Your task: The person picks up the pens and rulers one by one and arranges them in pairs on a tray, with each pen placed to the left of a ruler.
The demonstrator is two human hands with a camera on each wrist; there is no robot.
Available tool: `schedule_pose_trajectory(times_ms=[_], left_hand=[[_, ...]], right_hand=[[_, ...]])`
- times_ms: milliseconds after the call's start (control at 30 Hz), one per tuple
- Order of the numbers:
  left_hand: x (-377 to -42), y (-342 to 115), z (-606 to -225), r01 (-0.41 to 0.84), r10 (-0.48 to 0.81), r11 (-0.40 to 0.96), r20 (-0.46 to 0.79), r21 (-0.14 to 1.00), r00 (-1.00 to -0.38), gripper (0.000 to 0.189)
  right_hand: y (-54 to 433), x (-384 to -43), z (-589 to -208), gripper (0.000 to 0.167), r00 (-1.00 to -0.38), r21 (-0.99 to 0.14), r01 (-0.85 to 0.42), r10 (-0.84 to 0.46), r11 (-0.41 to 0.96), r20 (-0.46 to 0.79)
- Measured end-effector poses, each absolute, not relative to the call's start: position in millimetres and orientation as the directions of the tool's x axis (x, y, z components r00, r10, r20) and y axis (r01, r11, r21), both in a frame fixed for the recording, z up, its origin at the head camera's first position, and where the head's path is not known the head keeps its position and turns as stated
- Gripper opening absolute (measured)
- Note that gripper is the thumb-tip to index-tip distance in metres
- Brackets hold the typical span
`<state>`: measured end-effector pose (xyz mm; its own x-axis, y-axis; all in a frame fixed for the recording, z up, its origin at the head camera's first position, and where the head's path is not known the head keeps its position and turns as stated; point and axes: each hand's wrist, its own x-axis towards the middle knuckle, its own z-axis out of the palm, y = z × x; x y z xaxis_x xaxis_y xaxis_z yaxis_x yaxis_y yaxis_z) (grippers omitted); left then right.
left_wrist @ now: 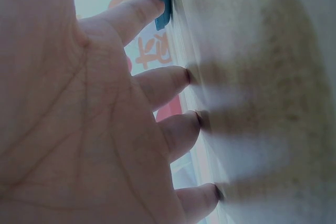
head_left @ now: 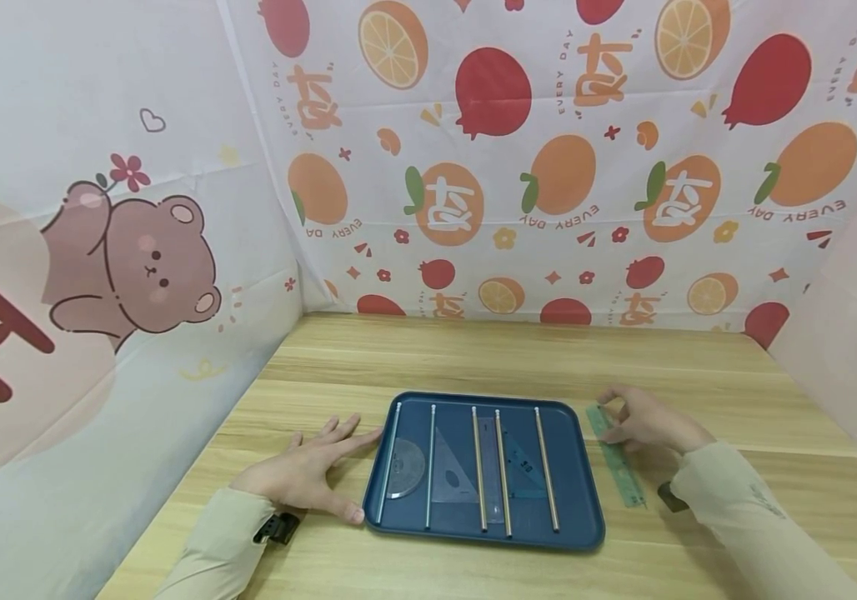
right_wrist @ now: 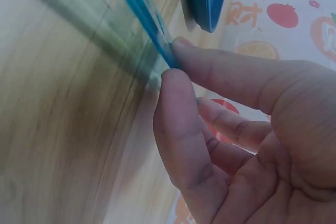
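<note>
My right hand (head_left: 646, 421) pinches a translucent green ruler (head_left: 623, 471) between thumb and index finger, just right of the blue tray (head_left: 573, 475). From the right wrist view, the ruler (right_wrist: 144, 17) is tilted up on edge over the wood. My left hand (head_left: 304, 475) is spread at the tray's left side, thumb at the near corner and index finger at the left rim. Its other fingertips rest on the table, as the left wrist view shows. In the tray lie a clear protractor (head_left: 408, 468), a clear set square (head_left: 449, 482), a clear ruler (head_left: 490, 467) and a blue set square (head_left: 524, 468).
Several slim pencils (head_left: 547, 471) lie lengthwise across the tray, some over the drawing tools. The wooden table (head_left: 473, 354) runs back to a fruit-print cloth (head_left: 488, 167). A bear-print cloth (head_left: 173, 167) hangs at the left.
</note>
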<state>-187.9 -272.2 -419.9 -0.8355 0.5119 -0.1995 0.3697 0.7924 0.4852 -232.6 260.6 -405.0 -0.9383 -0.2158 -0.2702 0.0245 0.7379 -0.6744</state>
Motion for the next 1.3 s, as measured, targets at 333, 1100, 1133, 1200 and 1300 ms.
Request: schedule_pose_trajectory(times_ms=[333, 1100, 1133, 1200, 1300], left_hand=[[-187.5, -271.2, -419.0, 0.374, 0.518, 0.79, -0.202, 0.486, -0.831, 0.119], [-186.2, -270.6, -417.3, 0.37, 0.511, 0.795, -0.203, 0.48, -0.835, 0.119], [-186.1, -270.5, -417.3, 0.368, 0.51, 0.796, -0.204, 0.481, -0.836, 0.119], [-186.2, -270.4, -417.5, 0.365, 0.508, 0.796, -0.204, 0.483, -0.837, 0.119], [-187.2, -271.1, -418.4, 0.363, 0.506, 0.797, -0.205, 0.483, -0.838, 0.119]], right_hand=[[270.7, -229.8, -400.5, 0.06, -0.941, -0.664, -0.011, -0.233, 0.748, -0.247], [252.9, -219.8, -380.3, 0.055, -0.951, -0.609, -0.058, -0.23, 0.791, -0.207], [251.5, -219.0, -379.1, 0.055, -0.951, -0.606, -0.062, -0.231, 0.793, -0.204], [248.8, -217.5, -376.9, 0.055, -0.952, -0.601, -0.069, -0.232, 0.796, -0.199], [245.0, -216.5, -374.5, 0.055, -0.953, -0.595, -0.073, -0.232, 0.8, -0.194]])
